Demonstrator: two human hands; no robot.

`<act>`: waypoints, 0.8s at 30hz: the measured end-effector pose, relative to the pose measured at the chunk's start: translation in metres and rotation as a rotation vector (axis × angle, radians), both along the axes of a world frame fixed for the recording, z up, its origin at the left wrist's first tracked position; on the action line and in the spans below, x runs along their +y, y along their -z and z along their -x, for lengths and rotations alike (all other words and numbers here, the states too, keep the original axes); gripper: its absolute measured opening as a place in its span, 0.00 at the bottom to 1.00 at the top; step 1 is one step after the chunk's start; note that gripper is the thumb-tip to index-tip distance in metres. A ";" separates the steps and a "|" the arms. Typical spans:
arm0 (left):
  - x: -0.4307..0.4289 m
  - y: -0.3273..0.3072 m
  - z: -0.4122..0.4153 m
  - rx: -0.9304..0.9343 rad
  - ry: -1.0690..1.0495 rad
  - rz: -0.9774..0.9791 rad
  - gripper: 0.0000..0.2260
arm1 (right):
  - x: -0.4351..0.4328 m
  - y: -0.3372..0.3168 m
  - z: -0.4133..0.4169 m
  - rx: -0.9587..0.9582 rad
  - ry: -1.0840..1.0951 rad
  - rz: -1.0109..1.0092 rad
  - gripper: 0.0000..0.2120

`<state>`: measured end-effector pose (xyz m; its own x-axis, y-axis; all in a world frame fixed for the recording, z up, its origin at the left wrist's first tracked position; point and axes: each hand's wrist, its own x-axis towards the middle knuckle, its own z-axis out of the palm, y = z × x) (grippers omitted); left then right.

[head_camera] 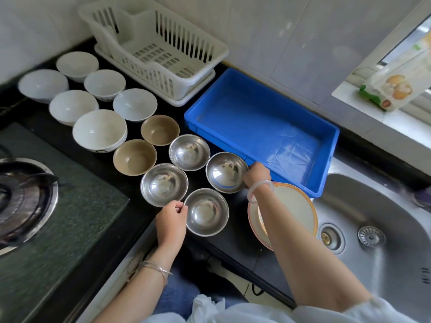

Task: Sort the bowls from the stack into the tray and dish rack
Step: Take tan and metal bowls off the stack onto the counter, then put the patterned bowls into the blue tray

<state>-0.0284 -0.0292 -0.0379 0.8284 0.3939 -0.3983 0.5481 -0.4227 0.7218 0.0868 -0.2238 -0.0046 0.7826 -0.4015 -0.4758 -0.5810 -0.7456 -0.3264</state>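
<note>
Left hand [171, 219], seemingly, on steel bowl [206, 212]

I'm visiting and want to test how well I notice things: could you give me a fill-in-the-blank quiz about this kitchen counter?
1. The left hand pinches the rim of the nearest bowl, which is made of ___.
2. The right hand grips the second bowl, next to the ___ tray.
3. The rack holds ___ bowls.
4. The brown bowls number ___.
Missing words: steel; blue; no; two.
</note>
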 end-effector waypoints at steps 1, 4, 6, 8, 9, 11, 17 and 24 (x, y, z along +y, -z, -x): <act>0.000 0.000 0.000 -0.005 0.002 -0.007 0.03 | 0.000 -0.001 0.000 0.003 -0.003 -0.006 0.09; -0.001 -0.002 0.002 -0.026 0.011 -0.015 0.03 | 0.001 -0.001 0.000 0.003 0.018 -0.041 0.05; -0.002 -0.002 0.003 -0.045 0.031 -0.029 0.03 | 0.000 -0.001 0.001 -0.001 0.025 -0.061 0.07; -0.003 -0.003 0.003 -0.063 0.055 -0.060 0.04 | 0.001 -0.003 0.003 -0.001 0.013 -0.073 0.06; -0.004 -0.003 0.003 -0.071 0.065 -0.075 0.04 | 0.001 -0.004 0.005 0.001 0.008 -0.081 0.05; -0.004 -0.004 0.003 -0.088 0.086 -0.105 0.04 | 0.001 -0.007 0.007 -0.012 0.003 -0.088 0.06; -0.002 -0.018 0.001 -0.132 0.180 -0.217 0.05 | -0.017 -0.021 0.031 -0.305 0.054 -0.068 0.14; -0.032 -0.043 -0.024 -0.148 0.318 -0.120 0.08 | -0.087 -0.024 0.103 -0.514 0.187 0.103 0.13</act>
<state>-0.0040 -0.0609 0.0053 0.9622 0.1439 -0.2311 0.2685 -0.6419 0.7182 -0.0163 -0.3109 0.0198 0.8144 -0.5803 -0.0030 -0.4920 -0.6877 -0.5339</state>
